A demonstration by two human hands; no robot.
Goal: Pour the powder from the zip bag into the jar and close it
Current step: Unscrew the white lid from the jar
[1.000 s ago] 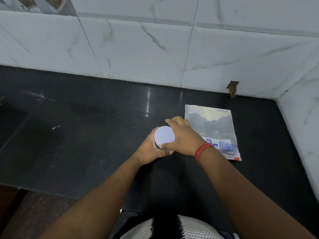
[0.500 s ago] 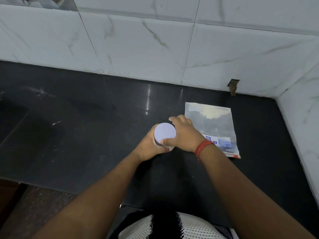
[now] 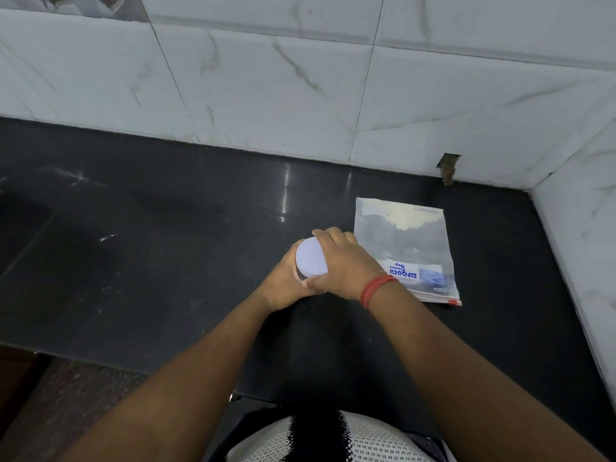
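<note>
Head view looks down on a dark, glossy table set into a tiled corner. Lying flat on it near the right wall is the zip bag, thin, limp plastic with only a pale patch of powder at its far edge; it looks nearly spent, would weigh next to nothing, and would flop unless pinched by a corner or the sealed strip. Just left of it, touching the right hand, stands the jar, mostly hidden. It is probably light, rigid and smooth, so it could turn in the palm. The left hand wraps its body from the side, grip closed round it. The right hand clasps the white lid by its rim, the sensible place for twisting.
</note>
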